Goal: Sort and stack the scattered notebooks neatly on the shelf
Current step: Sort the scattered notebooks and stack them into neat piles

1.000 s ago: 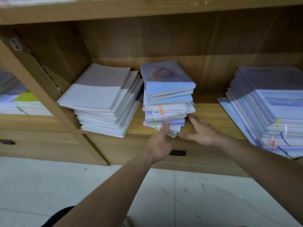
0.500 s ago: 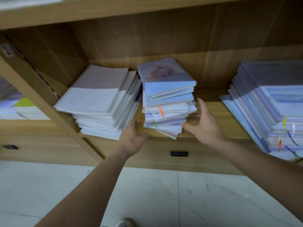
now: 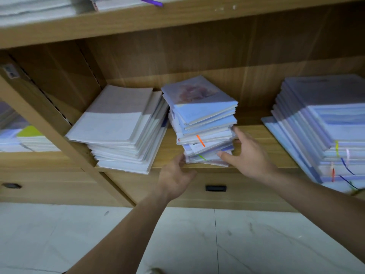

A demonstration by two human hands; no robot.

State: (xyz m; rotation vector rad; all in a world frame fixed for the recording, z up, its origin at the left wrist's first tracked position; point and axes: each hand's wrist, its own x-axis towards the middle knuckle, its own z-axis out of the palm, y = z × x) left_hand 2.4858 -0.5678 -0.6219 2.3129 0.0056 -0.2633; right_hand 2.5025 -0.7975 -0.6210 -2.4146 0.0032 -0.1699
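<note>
The middle stack [image 3: 201,123] of notebooks is sitting near the front edge of the shelf [image 3: 254,135], its lower books skewed. A narrow strip of bare board is showing between it and the left stack [image 3: 118,125], which is jutting past the front edge. A wider stretch is lying open toward the right stack [image 3: 325,125]. Your right hand [image 3: 248,155] is bracing the right front corner, fingers straight, thumb pressing the front. Your left hand [image 3: 175,177] is touching the lower left corner; whether its fingers are hooking it cannot be told.
</note>
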